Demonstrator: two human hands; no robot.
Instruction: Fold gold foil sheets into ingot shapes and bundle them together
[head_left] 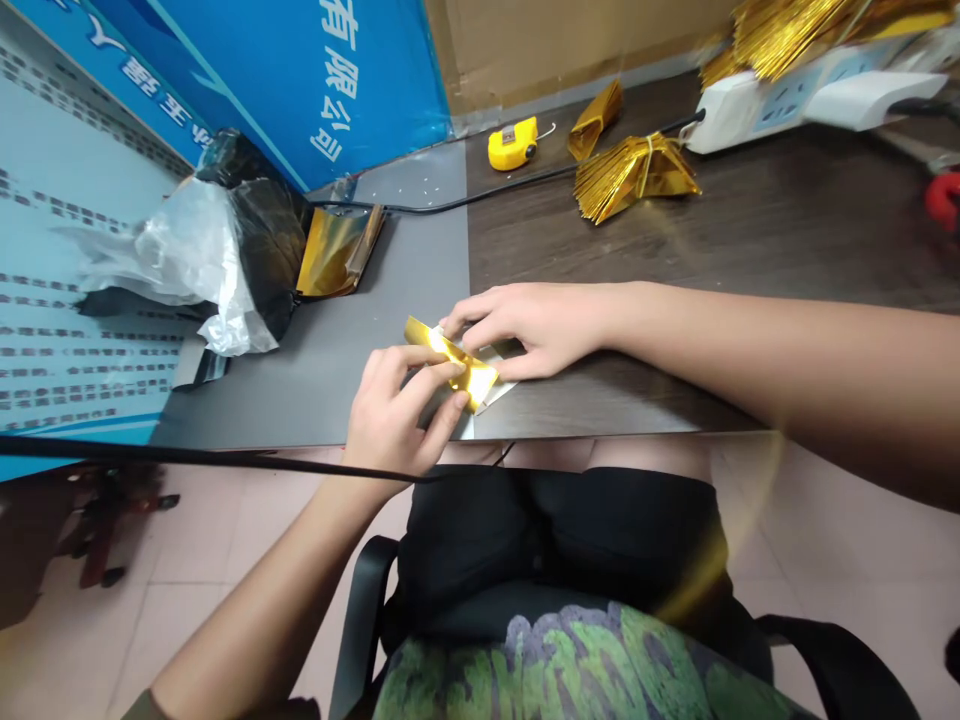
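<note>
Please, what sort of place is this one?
Probably a small craft workshop: a tied bundle of gold foil strips, a yellow tape measure, and a power strip on a dark desk.

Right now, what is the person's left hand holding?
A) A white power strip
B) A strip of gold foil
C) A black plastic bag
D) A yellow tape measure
B: the left hand pinches the gold foil strip between its thumb and fingers.

Gold foil strip (474, 382) partly hidden by fingers (431, 375), foil bundle (780, 35) cut off top right (blurred)
</note>
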